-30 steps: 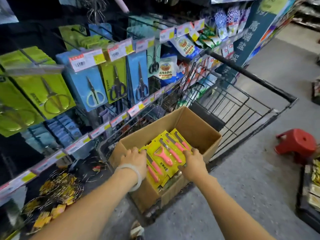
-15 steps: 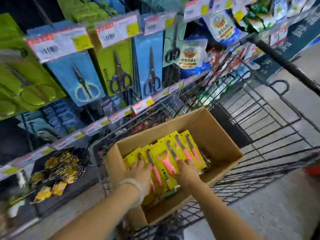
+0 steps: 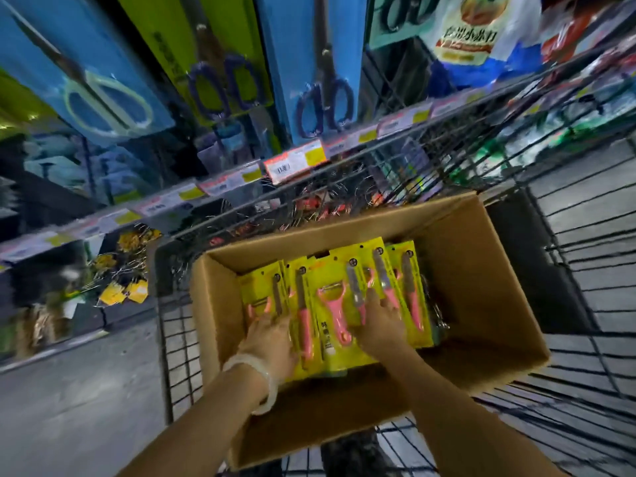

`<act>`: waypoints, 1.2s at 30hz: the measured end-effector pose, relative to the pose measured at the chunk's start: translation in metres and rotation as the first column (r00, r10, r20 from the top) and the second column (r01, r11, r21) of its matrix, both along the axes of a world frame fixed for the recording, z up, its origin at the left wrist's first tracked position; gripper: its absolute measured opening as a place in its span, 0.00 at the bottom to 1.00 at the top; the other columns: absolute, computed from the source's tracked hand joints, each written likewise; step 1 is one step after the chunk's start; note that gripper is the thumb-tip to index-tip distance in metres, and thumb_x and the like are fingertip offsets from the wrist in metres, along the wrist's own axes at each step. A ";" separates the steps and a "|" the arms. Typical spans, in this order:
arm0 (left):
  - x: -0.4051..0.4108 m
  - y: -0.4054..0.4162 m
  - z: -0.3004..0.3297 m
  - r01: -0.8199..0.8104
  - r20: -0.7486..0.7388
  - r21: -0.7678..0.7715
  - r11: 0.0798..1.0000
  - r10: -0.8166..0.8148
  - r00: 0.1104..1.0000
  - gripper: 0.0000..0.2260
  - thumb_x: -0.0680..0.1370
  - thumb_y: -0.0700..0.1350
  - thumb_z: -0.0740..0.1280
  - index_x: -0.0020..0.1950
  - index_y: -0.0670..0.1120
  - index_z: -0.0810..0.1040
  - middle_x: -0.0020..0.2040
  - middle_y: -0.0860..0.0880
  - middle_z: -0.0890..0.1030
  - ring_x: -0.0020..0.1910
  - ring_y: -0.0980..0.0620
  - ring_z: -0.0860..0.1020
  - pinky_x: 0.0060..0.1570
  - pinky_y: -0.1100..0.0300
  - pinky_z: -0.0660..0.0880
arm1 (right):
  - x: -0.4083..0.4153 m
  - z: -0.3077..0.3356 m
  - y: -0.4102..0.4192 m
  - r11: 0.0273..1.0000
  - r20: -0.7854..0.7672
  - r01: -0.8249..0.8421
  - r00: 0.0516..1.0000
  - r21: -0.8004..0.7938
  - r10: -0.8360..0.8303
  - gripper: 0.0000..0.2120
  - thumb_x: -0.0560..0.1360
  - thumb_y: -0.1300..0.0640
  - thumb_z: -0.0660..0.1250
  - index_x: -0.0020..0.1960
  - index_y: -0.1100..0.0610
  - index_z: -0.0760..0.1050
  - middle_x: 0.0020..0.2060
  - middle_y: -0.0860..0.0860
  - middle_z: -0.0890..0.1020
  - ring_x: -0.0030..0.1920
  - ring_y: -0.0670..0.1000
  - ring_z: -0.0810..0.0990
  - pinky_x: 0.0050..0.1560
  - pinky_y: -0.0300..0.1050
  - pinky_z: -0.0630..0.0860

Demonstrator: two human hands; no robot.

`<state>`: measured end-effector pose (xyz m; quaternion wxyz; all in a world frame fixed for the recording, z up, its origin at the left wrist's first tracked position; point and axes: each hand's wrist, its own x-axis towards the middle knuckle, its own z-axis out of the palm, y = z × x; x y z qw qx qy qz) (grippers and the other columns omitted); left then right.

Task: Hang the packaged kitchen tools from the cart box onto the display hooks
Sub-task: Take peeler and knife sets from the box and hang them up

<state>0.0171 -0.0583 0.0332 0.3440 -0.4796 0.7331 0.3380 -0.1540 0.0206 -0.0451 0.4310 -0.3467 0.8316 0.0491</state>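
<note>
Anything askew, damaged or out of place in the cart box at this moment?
Nothing looks damaged or spilled. The yellow packs lie overlapped in an uneven fan inside the cardboard box, not a squared stack. The left hand and right hand rest on them. The shelf behind is motion-blurred.

Box open above — right side bare.

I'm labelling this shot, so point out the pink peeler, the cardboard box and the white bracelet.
pink peeler (image 3: 333, 309): head view, on its handle.
cardboard box (image 3: 481, 287): head view, on its bare right inner wall.
white bracelet (image 3: 266, 380): head view, on the band at the left wrist.
</note>
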 end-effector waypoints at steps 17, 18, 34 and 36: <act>-0.041 0.015 -0.008 -0.470 -0.048 0.208 0.858 0.489 0.871 0.34 0.76 0.55 0.66 0.77 0.47 0.54 0.74 0.45 0.62 0.71 0.44 0.65 0.68 0.50 0.67 | -0.047 0.007 0.004 0.926 0.279 0.374 0.895 -0.044 -0.348 0.24 0.71 0.67 0.68 0.65 0.63 0.67 0.44 0.51 0.78 0.46 0.52 0.80 0.42 0.45 0.81; -0.045 0.019 -0.009 -0.526 -0.050 0.244 0.815 0.552 0.832 0.38 0.74 0.58 0.68 0.77 0.47 0.54 0.74 0.45 0.63 0.71 0.44 0.65 0.68 0.49 0.67 | -0.042 0.014 0.006 0.914 0.331 0.403 0.869 -0.044 -0.367 0.24 0.71 0.67 0.69 0.65 0.63 0.67 0.44 0.51 0.78 0.43 0.50 0.80 0.36 0.40 0.78; -0.019 0.034 -0.042 -0.905 -0.234 0.251 0.343 0.929 0.287 0.37 0.71 0.35 0.73 0.74 0.47 0.58 0.65 0.44 0.74 0.64 0.42 0.72 0.65 0.46 0.69 | -0.060 -0.030 0.002 0.964 0.069 0.264 0.962 0.006 -0.264 0.48 0.68 0.43 0.73 0.77 0.52 0.47 0.72 0.57 0.62 0.72 0.60 0.62 0.70 0.58 0.65; -0.017 0.036 -0.040 -0.908 -0.266 0.262 0.327 0.929 0.257 0.35 0.71 0.33 0.72 0.73 0.47 0.61 0.61 0.45 0.77 0.61 0.43 0.75 0.63 0.47 0.70 | -0.058 -0.037 0.002 0.981 0.042 0.185 0.981 0.052 -0.187 0.54 0.67 0.42 0.74 0.77 0.54 0.41 0.75 0.59 0.55 0.75 0.61 0.55 0.72 0.60 0.59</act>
